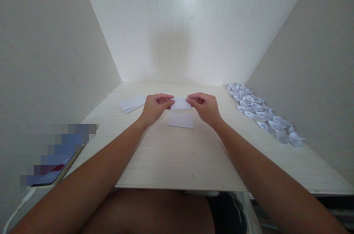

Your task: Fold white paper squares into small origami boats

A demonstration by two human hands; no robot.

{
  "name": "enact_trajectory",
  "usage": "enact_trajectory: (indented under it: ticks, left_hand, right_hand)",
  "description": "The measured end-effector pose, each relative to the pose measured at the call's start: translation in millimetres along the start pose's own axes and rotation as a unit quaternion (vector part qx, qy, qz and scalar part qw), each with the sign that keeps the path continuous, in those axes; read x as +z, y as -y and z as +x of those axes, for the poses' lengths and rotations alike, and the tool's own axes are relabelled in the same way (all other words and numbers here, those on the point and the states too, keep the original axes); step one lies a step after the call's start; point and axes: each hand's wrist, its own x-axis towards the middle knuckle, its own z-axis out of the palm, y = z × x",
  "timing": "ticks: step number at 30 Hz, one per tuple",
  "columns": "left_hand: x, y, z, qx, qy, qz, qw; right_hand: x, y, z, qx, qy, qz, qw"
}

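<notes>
Between my two hands a small white piece of paper (180, 104) is held by its left and right ends, a little above the table. My left hand (158, 105) pinches the left end between thumb and fingers. On the other end, my right hand (204, 105) pinches in the same way. Just nearer to me, a second white paper piece (181, 120) lies flat on the table. A few white paper sheets (132, 103) lie overlapping to the left of my left hand.
Many folded or curled white paper pieces (253, 107) lie in a long pile along the right wall. A phone (55, 169) with a white cable (18, 210) sits at the left edge, partly blurred out. Walls enclose the pale wooden table (177, 164) on three sides.
</notes>
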Motion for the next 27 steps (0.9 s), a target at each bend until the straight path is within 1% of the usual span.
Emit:
enact_trajectory:
  ticks: [8,13,27]
  left_hand:
    - [-2.6,1.6,1.6,-0.006,0.009,-0.005,1.000]
    - [-3.3,3.6,3.3,-0.007,0.009,-0.009,1.000]
    - [-3.0,4.0,2.1,-0.013,0.002,-0.024,1.000]
  right_hand:
    - [-2.0,2.7,-2.5,-0.030,0.016,-0.062,0.998]
    - [-2.7,1.6,-1.7,-0.037,0.019,-0.088,0.995]
    - [-2.3,1.5,-2.5,-0.032,0.019,-0.088,0.995]
